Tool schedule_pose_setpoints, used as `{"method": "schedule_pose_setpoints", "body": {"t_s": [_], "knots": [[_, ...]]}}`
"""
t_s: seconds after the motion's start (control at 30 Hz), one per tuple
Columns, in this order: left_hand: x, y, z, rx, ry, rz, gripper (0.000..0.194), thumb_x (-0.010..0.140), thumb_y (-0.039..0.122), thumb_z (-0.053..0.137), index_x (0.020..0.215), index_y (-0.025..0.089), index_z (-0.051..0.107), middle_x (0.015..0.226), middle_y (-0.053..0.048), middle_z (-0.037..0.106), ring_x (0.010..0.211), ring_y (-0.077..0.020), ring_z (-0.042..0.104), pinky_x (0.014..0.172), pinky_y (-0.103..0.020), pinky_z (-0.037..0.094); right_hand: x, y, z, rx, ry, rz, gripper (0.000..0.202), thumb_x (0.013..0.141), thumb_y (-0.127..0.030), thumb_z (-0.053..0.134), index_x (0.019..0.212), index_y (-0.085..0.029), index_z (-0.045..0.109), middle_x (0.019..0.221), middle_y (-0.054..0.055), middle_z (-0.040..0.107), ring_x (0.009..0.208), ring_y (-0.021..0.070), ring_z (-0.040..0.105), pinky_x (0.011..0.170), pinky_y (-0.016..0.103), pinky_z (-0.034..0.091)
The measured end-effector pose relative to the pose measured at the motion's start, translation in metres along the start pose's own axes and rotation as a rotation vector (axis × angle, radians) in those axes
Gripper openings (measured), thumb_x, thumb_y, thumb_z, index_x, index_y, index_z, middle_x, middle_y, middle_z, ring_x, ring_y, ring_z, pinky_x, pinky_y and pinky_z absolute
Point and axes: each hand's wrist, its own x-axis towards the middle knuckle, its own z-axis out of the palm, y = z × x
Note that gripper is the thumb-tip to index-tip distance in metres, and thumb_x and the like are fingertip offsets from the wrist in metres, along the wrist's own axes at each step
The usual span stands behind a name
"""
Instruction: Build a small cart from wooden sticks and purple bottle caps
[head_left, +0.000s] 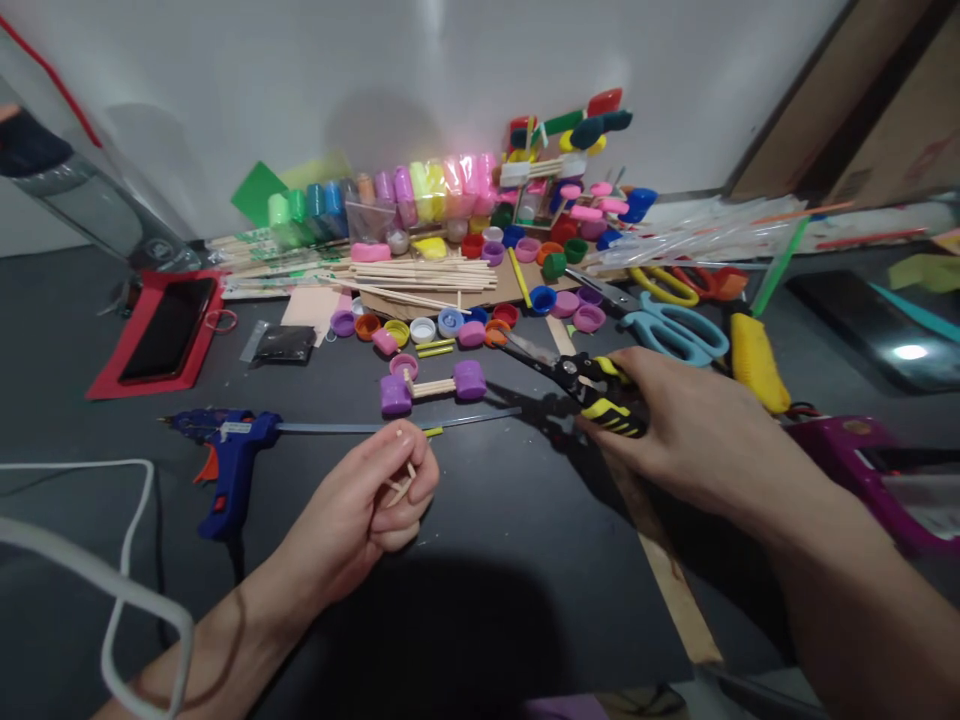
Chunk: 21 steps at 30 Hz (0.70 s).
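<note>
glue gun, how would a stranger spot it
On the dark desk, find the left hand. The glue gun lies left of it, nozzle pointing left. Its blue body, orange trigger and clear glue stick trailing from the back set it apart from the black phone beyond it.

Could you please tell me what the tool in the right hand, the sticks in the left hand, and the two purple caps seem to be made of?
Tool: apparently metal at the dark front, by its glinting pivot; yellow-black grips of plastic or rubber.
Held sticks: likely wood, pale and matt.
Purple caps: probably plastic, smooth, with soft highlights.
</note>
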Motion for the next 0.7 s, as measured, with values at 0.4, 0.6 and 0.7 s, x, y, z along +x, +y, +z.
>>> {"method": "schedule_pose_setpoints", "body": {"t_s": [0.4, 0.6, 0.7], "knots": [[0.002, -0.006, -0.007, 0.103, 0.07, -0.027, 0.051, 0.088, 0.058, 0.061, 0.062, 0.016, 0.048, 0.052, 0.011, 0.019, 0.045, -0.003, 0.008, 0.04, -0.016, 0.009, -0.003, 0.018, 0.004, -0.161, -0.147, 0.102, 0.033, 0.085, -0.054, 0.058, 0.082, -0.023, 0.047, 0.078, 0.012, 0.067, 0.067, 0.0315, 0.063, 0.055, 0.034, 0.031], [-0.002, 0.001, 0.001, 0.078, 0.059, -0.056, 0.026, 0.088, 0.038, 0.059, 0.073, 0.017, 0.053, 0.056, 0.01, 0.023, 0.048, -0.0054, 0.009, 0.042, -0.017, 0.01, 0.0, 0.014, 0.007, -0.206, -0.212, 0.112, 0.039, 0.085, -0.058, 0.056, 0.086, -0.02, 0.052, 0.078, 0.011, 0.069, 0.067, 0.0283, 0.065, 0.053, 0.032, 0.031], [-0.004, 0.001, 0.001, 0.09, 0.072, -0.058, 0.023, 0.09, 0.033, 0.059, 0.075, 0.019, 0.049, 0.056, 0.01, 0.025, 0.047, -0.0054, 0.01, 0.042, -0.017, 0.01, 0.001, 0.015, 0.008, -0.194, -0.189, 0.126, 0.04, 0.084, -0.058, 0.056, 0.088, -0.019, 0.053, 0.081, 0.012, 0.069, 0.069, 0.0301, 0.066, 0.054, 0.033, 0.033]]}}
